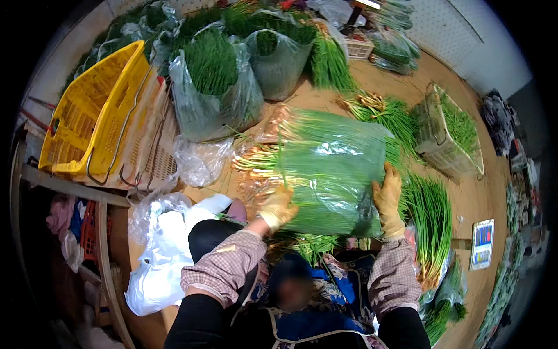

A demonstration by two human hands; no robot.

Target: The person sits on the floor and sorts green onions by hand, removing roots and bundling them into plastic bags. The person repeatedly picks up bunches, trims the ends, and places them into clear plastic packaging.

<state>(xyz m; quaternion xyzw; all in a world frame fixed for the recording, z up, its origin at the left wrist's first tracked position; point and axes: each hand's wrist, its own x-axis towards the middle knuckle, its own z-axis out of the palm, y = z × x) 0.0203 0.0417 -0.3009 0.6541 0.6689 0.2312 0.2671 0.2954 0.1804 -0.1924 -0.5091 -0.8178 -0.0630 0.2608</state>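
A large clear plastic bag of green onions [328, 174] lies flat in front of me, pale root ends to the left and green tops inside. My left hand [278, 206], in a yellowish glove, is closed on the bag's lower left part, beside the roots. My right hand [388, 198], gloved alike, grips the bag's right edge, thumb toward the top film. Loose green onions [427, 221] lie to the right and partly beneath the bag. White plastic bags [160, 273] are heaped at the lower left, next to my left forearm.
A yellow crate [87, 122] is stacked on a pale crate [160, 139] at left. Upright bags of greens [206, 75] stand at the back. A filled crate [450, 134] and a scale-like panel [482, 244] are at right. A wooden rail [102, 244] edges the work surface at left.
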